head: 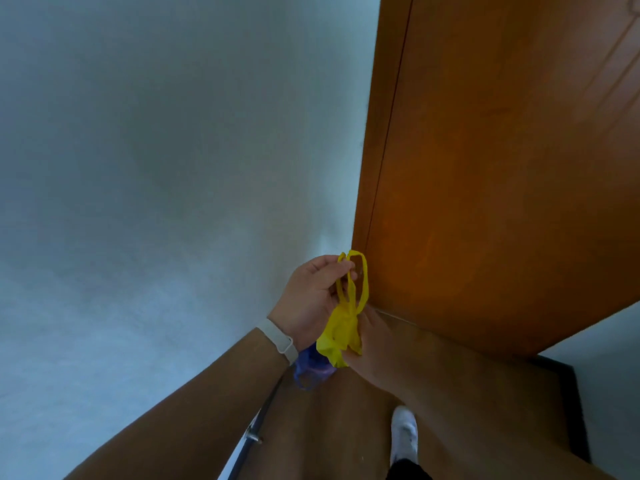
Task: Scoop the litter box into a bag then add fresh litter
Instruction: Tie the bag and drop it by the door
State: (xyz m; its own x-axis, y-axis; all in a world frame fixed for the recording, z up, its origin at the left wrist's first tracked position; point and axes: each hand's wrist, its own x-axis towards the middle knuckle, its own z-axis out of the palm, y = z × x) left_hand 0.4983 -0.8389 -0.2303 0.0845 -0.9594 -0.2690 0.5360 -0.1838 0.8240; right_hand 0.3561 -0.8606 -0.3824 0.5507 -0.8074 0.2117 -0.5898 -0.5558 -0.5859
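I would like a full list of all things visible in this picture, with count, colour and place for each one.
yellow bag: one, yellow plastic with loop handles, crumpled, held between both hands at centre
blue bag: one, blue-purple plastic, below the left wrist, partly hidden
wooden door: one, orange-brown, fills the upper right
wall: one, pale grey-white, fills the left side
metal rod: one, dark with a silver part, low centre, what it is cannot be told
dark mat: one, black, lower right on the floor
wristband: one, white, on the left wrist
shoe: one, white, bottom centre
left hand: one, gripping the bag's handles
right hand: one, holding the bag's lower part
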